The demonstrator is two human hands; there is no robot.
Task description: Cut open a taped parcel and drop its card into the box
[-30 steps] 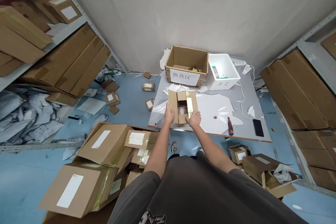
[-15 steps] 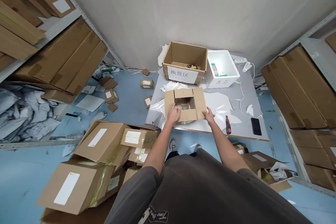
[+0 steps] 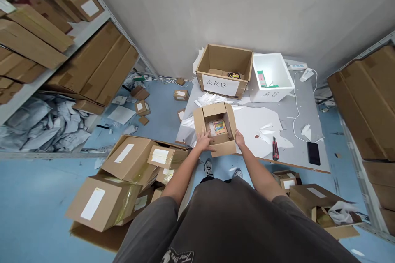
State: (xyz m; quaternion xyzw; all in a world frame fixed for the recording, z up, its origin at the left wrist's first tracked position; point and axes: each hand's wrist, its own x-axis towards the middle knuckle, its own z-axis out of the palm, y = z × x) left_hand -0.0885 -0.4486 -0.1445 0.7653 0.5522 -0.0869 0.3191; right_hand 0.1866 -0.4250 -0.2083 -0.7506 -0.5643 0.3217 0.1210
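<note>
A small cardboard box, flaps spread, is tilted toward me at the table's front edge. Inside lies a colourful printed pack, with a pale piece beside it. My left hand is open, its fingers splayed over the box's front left corner and flaps. On the opposite side, my right hand is closed around the edge of the right flap; some of its fingers are hidden behind the cardboard. A red and black utility knife lies on the table to the right.
Behind the small box stand a larger labelled carton and a white foam box. The table also bears paper scraps, a phone and a power strip. Stacked parcels crowd my left; shelves with cartons flank both sides.
The box has tipped toward me and its flaps have spread wider, showing more of the printed pack. My left hand has moved slightly lower, fingers more spread. The whole view has shifted.
</note>
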